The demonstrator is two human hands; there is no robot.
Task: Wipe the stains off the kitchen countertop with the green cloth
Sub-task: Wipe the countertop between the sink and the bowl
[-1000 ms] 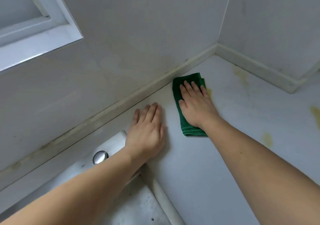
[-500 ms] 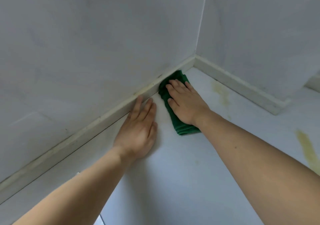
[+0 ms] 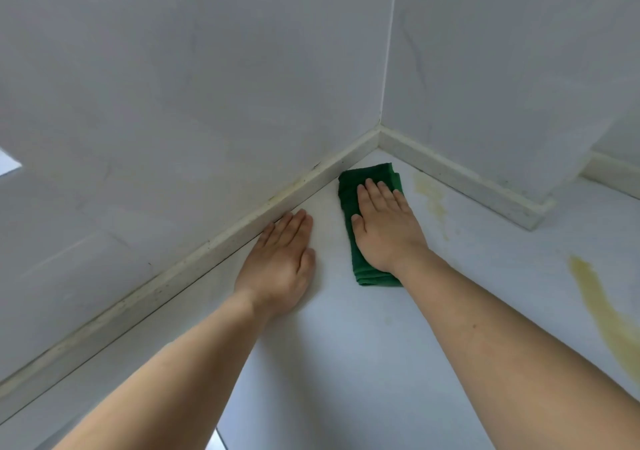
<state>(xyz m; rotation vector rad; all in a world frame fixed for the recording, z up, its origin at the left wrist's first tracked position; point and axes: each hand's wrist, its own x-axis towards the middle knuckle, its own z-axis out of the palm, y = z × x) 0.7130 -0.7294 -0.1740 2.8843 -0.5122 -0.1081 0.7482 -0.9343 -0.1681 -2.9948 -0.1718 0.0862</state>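
Count: one green cloth [image 3: 367,186], two hands, and two yellow stains plainly visible on the table [image 3: 363,363].

The green cloth is folded into a long strip and lies flat on the table close to the inside corner where the two walls meet. Its far end sits just short of the pale skirting strip [image 3: 214,247] at the foot of the left wall.

The right hand [image 3: 386,230] lies palm-down on top of the cloth, fingers straight and held together, pressing it to the surface. The hand covers the middle of the cloth; green shows past the fingertips, along the thumb side and below the wrist.

The left hand [image 3: 280,264] rests flat on the bare table, fingers straight and together, holding nothing. It lies beside the cloth on the left, apart from it, with its fingertips close to the skirting strip.

Stain one [image 3: 431,195] is a faint yellow streak just right of the cloth, not under it. Stain two [image 3: 604,314] is a longer, stronger yellow streak well apart on the right.
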